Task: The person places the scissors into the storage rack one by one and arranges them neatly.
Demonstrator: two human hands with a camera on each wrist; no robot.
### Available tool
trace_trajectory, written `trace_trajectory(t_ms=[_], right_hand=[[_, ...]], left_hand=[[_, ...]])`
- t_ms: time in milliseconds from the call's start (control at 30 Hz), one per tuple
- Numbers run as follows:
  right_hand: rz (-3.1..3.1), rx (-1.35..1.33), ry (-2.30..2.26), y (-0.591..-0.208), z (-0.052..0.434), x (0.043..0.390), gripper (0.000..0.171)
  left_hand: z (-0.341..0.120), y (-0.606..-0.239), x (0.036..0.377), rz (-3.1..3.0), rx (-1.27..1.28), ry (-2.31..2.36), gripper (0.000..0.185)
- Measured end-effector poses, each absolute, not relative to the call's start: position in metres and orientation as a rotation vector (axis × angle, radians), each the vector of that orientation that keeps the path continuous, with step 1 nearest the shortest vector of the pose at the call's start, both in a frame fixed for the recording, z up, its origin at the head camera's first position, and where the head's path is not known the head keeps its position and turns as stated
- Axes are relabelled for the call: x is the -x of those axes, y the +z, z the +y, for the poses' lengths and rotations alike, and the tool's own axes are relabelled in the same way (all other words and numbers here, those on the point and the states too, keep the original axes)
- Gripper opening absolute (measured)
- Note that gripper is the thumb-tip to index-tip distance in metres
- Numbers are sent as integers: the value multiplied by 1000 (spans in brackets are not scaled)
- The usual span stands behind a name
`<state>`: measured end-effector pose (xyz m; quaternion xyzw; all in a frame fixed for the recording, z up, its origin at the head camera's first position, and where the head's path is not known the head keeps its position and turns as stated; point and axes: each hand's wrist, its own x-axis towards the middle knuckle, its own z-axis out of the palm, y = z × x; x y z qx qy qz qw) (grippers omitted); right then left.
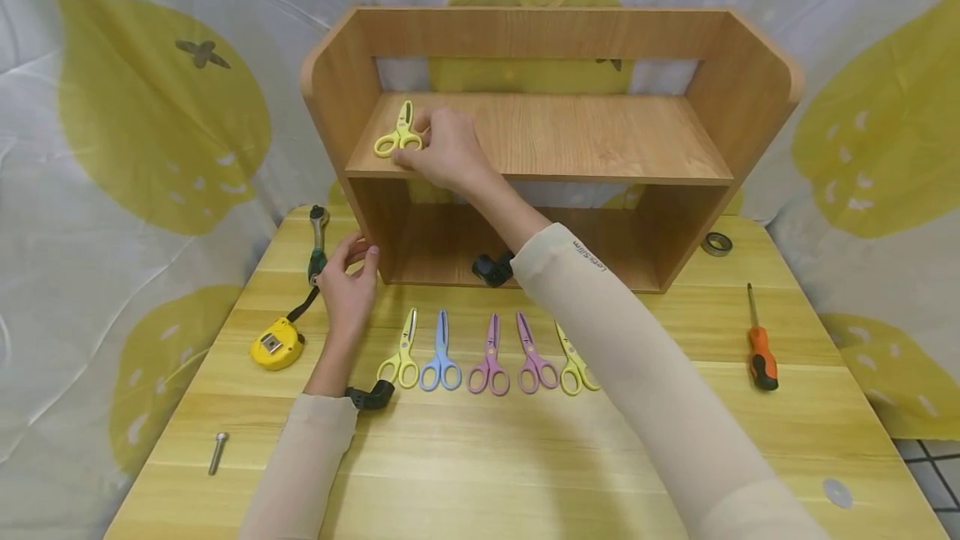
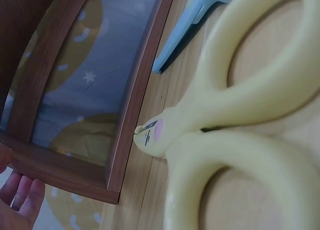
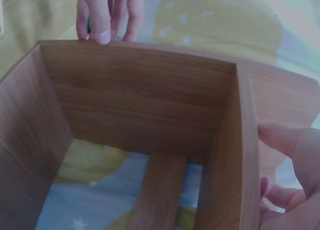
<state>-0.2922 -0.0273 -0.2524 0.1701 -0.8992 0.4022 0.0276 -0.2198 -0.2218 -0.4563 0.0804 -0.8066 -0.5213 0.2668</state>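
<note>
Scissors (image 1: 401,130) at shelf (image 1: 600,136), likely light, stiff, best held by loops (image 1: 409,135); pinched in right grip (image 1: 447,148), with left grip (image 1: 351,283) relaxed.

Upper board (image 1: 615,140): open run from the right hand (image 1: 450,148) across to the right side panel (image 1: 757,107); the left side panel (image 1: 337,98) walls off the other end.
Lower compartment (image 1: 600,248): open at the front, but the right forearm (image 1: 637,373) crosses before it (a black wrist mount (image 1: 492,270) too).
Scissors row (image 1: 492,348): low obstacles, narrow gaps between.
Left flank: left hand (image 1: 348,282), ratchet (image 1: 318,248) and tape measure (image 1: 277,344) crowd it.
Right flank: passage between shelf and screwdriver (image 1: 761,352); a ring (image 1: 717,244) lies near the panel.
</note>
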Motion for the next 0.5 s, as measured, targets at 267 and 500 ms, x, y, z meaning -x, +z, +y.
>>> trace_trajectory(t_ms=[267, 500], right_hand=[[-2660, -687, 1410, -259, -1, 272, 56], [-2571, -771, 1445, -276, 43, 242, 58]], left_hand=[[-222, -459, 221, -2181, -214, -1388, 33], [-223, -463, 223, -2180, -191, -1367, 32]])
